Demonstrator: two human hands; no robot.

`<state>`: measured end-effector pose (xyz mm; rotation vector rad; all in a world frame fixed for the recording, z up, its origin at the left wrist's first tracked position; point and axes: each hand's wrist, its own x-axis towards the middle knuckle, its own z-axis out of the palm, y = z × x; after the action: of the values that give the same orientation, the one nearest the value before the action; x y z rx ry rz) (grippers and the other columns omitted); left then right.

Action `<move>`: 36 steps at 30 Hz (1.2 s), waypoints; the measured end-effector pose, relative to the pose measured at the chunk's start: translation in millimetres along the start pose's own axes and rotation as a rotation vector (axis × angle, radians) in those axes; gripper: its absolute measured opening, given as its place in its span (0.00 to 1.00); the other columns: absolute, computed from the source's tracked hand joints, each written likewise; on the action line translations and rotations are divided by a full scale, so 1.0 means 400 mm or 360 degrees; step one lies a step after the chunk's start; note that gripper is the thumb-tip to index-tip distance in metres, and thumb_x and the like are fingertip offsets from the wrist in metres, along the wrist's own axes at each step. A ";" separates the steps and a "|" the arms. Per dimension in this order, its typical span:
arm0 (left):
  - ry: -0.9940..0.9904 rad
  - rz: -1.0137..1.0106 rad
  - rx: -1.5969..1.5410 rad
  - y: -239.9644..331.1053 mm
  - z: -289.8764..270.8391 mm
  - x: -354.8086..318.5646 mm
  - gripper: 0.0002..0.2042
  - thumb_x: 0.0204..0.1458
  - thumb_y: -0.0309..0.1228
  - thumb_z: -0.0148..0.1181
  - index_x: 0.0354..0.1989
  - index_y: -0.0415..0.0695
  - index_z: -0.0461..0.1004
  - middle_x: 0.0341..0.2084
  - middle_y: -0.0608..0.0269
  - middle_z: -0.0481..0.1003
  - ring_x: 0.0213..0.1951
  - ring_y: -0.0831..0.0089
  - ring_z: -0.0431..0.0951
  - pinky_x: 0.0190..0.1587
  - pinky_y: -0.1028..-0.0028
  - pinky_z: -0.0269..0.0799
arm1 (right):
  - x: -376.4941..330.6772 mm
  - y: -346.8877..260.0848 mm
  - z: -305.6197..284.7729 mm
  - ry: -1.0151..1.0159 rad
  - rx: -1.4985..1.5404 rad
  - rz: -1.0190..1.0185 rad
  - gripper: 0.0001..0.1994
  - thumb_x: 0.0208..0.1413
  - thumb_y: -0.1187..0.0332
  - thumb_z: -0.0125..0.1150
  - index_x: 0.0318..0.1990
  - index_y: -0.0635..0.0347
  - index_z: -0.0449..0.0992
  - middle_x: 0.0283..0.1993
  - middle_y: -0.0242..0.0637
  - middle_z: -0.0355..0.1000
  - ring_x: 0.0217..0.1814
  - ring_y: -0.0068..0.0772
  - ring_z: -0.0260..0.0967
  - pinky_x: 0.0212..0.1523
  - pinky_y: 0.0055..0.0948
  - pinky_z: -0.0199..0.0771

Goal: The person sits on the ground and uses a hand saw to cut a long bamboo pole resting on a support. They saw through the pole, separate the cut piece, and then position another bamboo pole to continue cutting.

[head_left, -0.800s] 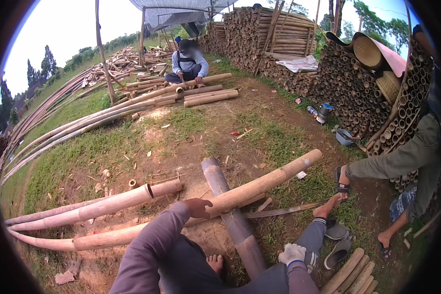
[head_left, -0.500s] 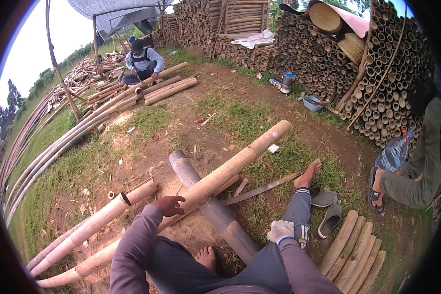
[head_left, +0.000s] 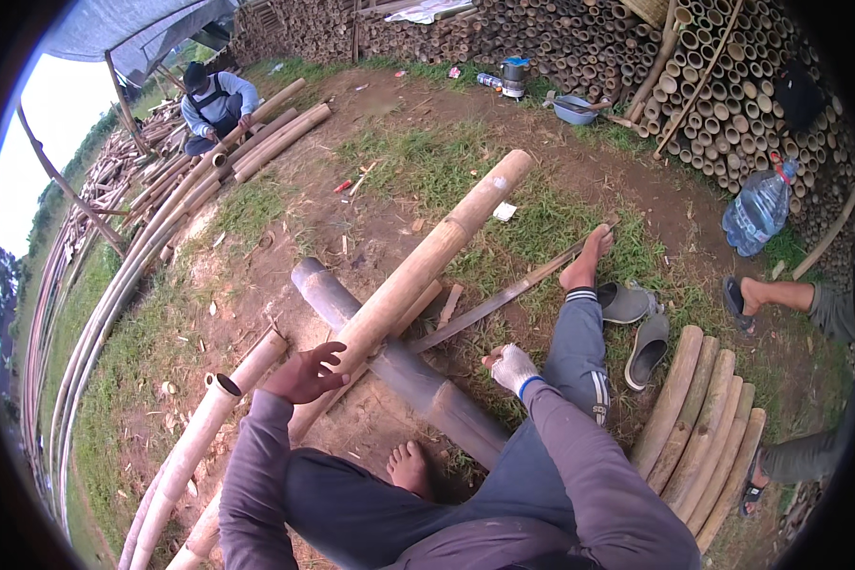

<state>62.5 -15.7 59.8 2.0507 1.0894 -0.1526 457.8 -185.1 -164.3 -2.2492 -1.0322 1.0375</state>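
Note:
My left hand (head_left: 304, 372) lies with fingers spread against the near end of a long tan bamboo pole (head_left: 427, 261). The pole rests slanted across a thick grey bamboo log (head_left: 399, 366). My right hand (head_left: 513, 366), in a white glove, is curled into a fist above my right knee. A small brown tip shows at its left edge, and I cannot tell what it is. A long flat blade (head_left: 513, 294) lies on the ground between the pole and my right foot (head_left: 589, 261), apart from both hands.
Short bamboo pieces (head_left: 708, 427) are stacked at my right, with grey sandals (head_left: 636, 323) beside them. Another person's legs (head_left: 779, 294) reach in from the right near a water bottle (head_left: 758, 209). Long poles (head_left: 190, 446) lie left. A seated person (head_left: 214, 104) works far back by stacked bamboo (head_left: 731, 104).
The view has dipped and turned, so the pole and log sit nearer the middle. My left hand stays on the pole's near end, and the gloved right hand stays over my knee.

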 end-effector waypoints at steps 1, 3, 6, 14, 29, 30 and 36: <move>-0.0001 0.0017 0.0024 0.011 -0.005 0.006 0.37 0.61 0.53 0.73 0.74 0.48 0.69 0.59 0.45 0.83 0.59 0.52 0.85 0.62 0.56 0.81 | 0.042 0.018 0.036 -0.0006 0.0216 0.0011 0.25 0.64 0.52 0.74 0.56 0.66 0.84 0.54 0.56 0.85 0.58 0.54 0.83 0.61 0.45 0.80; -0.0009 0.0089 0.0086 0.051 -0.012 0.037 0.37 0.61 0.52 0.74 0.73 0.47 0.70 0.58 0.45 0.83 0.58 0.52 0.85 0.60 0.57 0.81 | 0.217 0.142 0.152 0.0026 0.0645 0.0060 0.23 0.63 0.54 0.75 0.54 0.67 0.84 0.49 0.54 0.86 0.53 0.49 0.85 0.56 0.43 0.82; 0.0001 0.0034 0.0074 0.025 -0.010 0.037 0.36 0.60 0.49 0.76 0.72 0.44 0.72 0.58 0.44 0.82 0.59 0.53 0.85 0.60 0.58 0.82 | 0.266 0.043 0.250 -0.0219 0.1427 0.0498 0.21 0.67 0.51 0.72 0.53 0.61 0.81 0.42 0.44 0.83 0.41 0.41 0.85 0.40 0.46 0.83; 0.0085 0.0140 0.0101 0.017 -0.008 0.084 0.37 0.59 0.46 0.78 0.73 0.43 0.71 0.61 0.49 0.81 0.59 0.57 0.84 0.57 0.58 0.82 | 0.348 -0.099 0.316 -0.0121 0.2194 0.0859 0.19 0.72 0.50 0.64 0.61 0.47 0.76 0.48 0.38 0.81 0.44 0.43 0.82 0.48 0.50 0.85; 0.0104 0.0501 0.0126 0.108 -0.020 0.081 0.36 0.59 0.46 0.75 0.72 0.42 0.71 0.59 0.41 0.81 0.58 0.47 0.84 0.60 0.55 0.81 | 0.285 -0.041 0.200 0.0052 0.1484 0.0200 0.19 0.64 0.83 0.57 0.62 0.67 0.75 0.46 0.43 0.80 0.46 0.36 0.81 0.51 0.32 0.83; 0.0096 0.0487 0.0128 0.112 -0.022 0.076 0.36 0.59 0.46 0.76 0.72 0.42 0.71 0.60 0.41 0.81 0.58 0.48 0.84 0.60 0.55 0.81 | 0.282 -0.043 0.213 0.0010 0.1518 0.0184 0.19 0.64 0.83 0.57 0.62 0.68 0.75 0.46 0.44 0.81 0.46 0.37 0.81 0.51 0.32 0.83; 0.0111 0.0264 0.0126 0.073 -0.026 0.064 0.37 0.58 0.46 0.77 0.74 0.45 0.70 0.58 0.42 0.81 0.58 0.50 0.84 0.60 0.55 0.82 | 0.317 -0.110 0.269 -0.0032 0.1494 0.0715 0.13 0.74 0.67 0.58 0.59 0.60 0.76 0.41 0.34 0.80 0.30 0.34 0.78 0.29 0.36 0.79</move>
<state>97.7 -1.4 73.0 2.2216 0.9629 -0.0416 409.5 -49.3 -258.0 -1.6675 0.0416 1.3458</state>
